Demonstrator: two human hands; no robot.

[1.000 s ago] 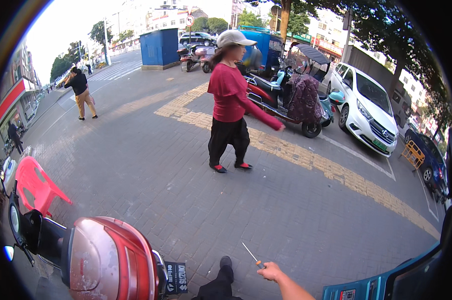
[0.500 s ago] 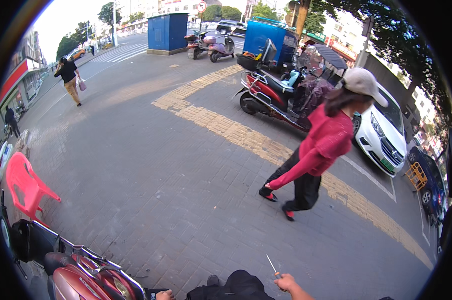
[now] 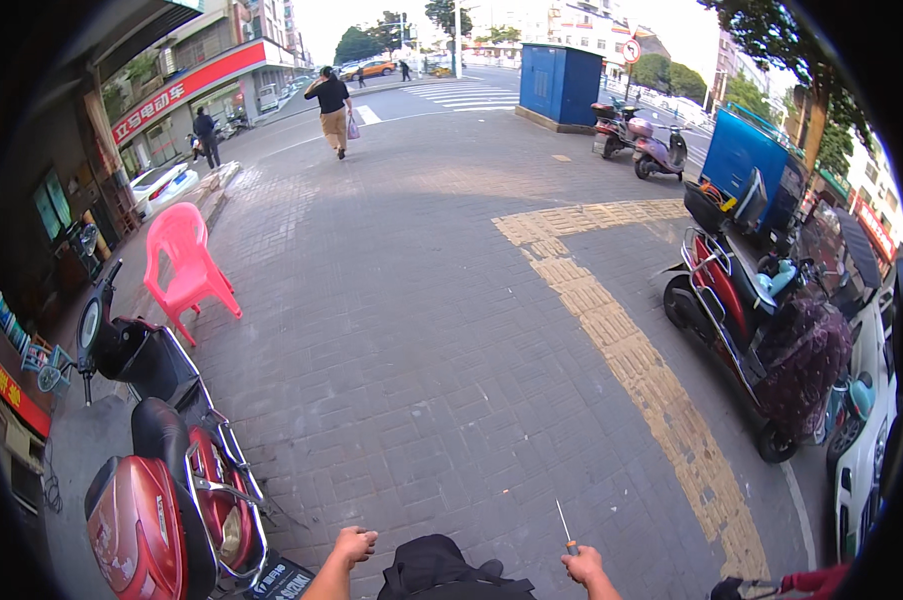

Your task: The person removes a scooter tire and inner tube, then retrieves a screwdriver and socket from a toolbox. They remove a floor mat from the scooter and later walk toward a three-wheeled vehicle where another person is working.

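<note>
My right hand point(image 3: 580, 562) is closed round the handle of a screwdriver point(image 3: 570, 545), its thin shaft pointing up and slightly left over the pavement. My left hand point(image 3: 356, 543) hangs with curled fingers beside a red scooter point(image 3: 131, 522) at the lower left; whatever it may hold is hidden. Between my arms, at the bottom, is black fabric point(image 3: 426, 570). A red sleeve point(image 3: 811, 582) of a passer-by shows at the bottom right edge.
A pink plastic chair point(image 3: 186, 275) stands beyond the scooter. Grey paving point(image 3: 401, 300) has a yellow tactile strip point(image 3: 611, 330). Parked scooters point(image 3: 731, 330) and a white car point(image 3: 856, 480) line the right, near a blue kiosk point(image 3: 559, 85). A person carrying a bag point(image 3: 331, 110) walks ahead.
My view has swung left, bringing shopfronts into sight. The passer-by in red has moved right to the bottom edge. My left hand has risen into view; my right still holds the screwdriver.
</note>
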